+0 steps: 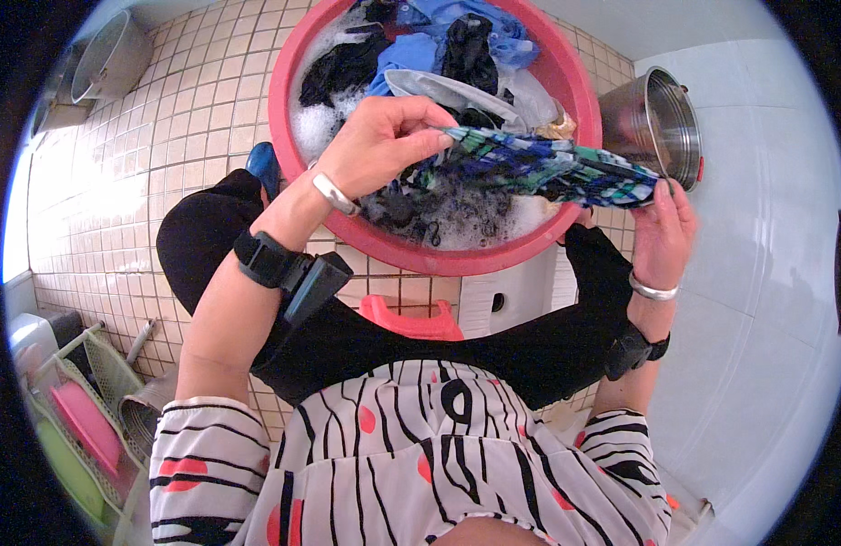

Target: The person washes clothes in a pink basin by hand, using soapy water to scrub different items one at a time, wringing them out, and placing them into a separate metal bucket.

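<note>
A wet patterned cloth (pixel 530 160) in blue, green, white and black is stretched between my two hands over a pink plastic basin (pixel 407 256). Its left end is pinched between the thumb and fingers of my left hand (pixel 393 140). At the right end, my right hand (pixel 666 232) grips the other edge, just past the basin's rim. Below the cloth, foamy water (pixel 454 218) fills the basin. Soaking in it are blue garments (pixel 407 58), black garments (pixel 349 61) and a pale grey piece (pixel 454 92). What lies directly beneath the cloth is partly hidden.
A stainless steel bucket (pixel 656 130) stands right of the basin, close to the tiled wall (pixel 741 225). Under my legs are a red plastic stool (pixel 414 317) and a white floor fixture (pixel 516 293). Left are a plastic rack (pixel 86 382) and a metal container (pixel 113 58).
</note>
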A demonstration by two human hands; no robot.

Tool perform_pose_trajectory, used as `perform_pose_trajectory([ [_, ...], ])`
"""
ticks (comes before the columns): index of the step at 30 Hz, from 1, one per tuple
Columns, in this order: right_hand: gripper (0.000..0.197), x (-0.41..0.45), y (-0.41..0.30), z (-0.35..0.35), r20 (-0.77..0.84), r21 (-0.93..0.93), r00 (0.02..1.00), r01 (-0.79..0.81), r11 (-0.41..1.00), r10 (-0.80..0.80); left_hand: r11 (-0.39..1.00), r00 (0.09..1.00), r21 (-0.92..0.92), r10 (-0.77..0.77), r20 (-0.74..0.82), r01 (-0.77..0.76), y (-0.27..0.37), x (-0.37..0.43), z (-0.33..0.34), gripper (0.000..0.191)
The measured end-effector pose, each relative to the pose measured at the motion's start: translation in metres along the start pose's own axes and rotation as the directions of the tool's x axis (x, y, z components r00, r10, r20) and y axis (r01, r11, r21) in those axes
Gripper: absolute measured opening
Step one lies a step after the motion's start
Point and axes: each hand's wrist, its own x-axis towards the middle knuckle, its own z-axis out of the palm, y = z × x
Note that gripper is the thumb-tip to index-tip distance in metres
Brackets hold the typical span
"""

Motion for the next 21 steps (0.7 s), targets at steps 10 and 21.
perform_pose_trajectory([
  [10, 0.029, 0.050, 0.156, 0.012, 0.223, -0.838, 0.953, 0.080, 0.539, 0.205, 0.640, 0.957, 0.712, -0.179, -0.229, 0.290, -0.119, 0.011, 0.004, 0.030],
  [21, 0.056, -0.027, 0.277, 0.084, 0.470, -0.882, 0.466, 0.257, 0.394, 0.750, 0.197, 0.636, 0.915, -0.768, -0.078, 0.351, -0.206, 0.004, 0.013, 0.038],
])
